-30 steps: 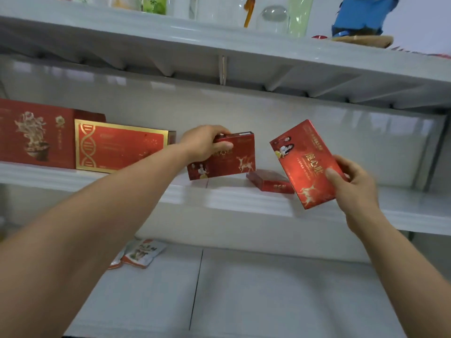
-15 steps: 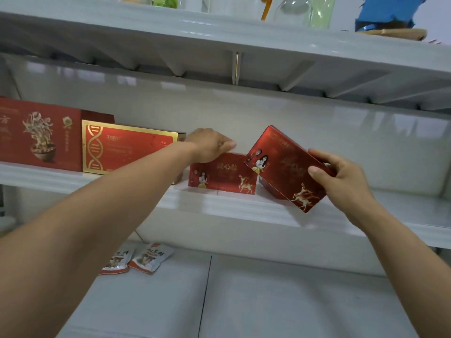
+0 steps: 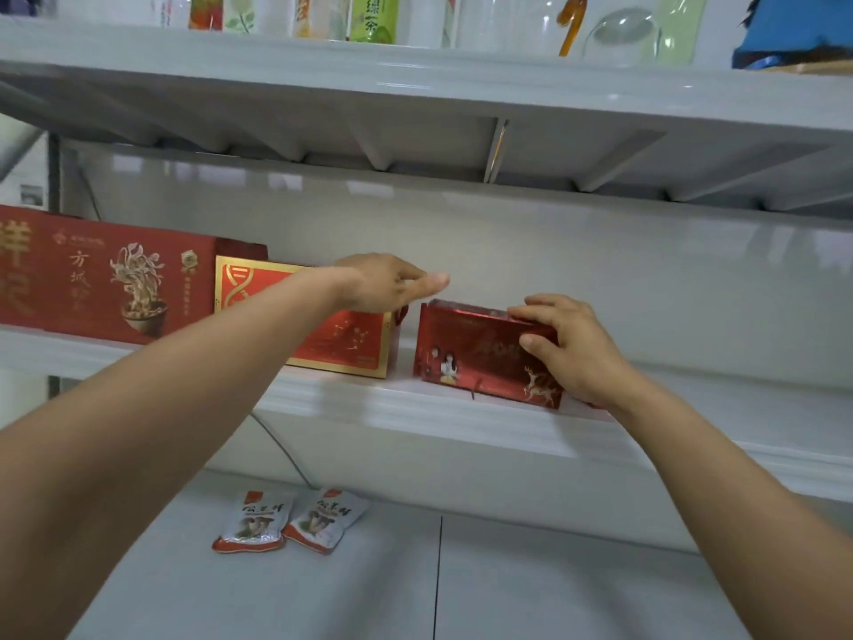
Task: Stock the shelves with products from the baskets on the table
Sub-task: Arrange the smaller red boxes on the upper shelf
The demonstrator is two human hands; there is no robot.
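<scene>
Setting down is what has changed: a second ago my right grip [image 3: 570,351] carried the red deer box [image 3: 475,358] tilted in the air, and now that box stands upright on the middle shelf [image 3: 461,422], just beside the gold-framed box [image 3: 351,344], my fingers curled over its top and right end. My left grip [image 3: 387,281] has let go of its own box and hovers with fingers straight, holding nothing. I judge this box stocked once I release it
</scene>
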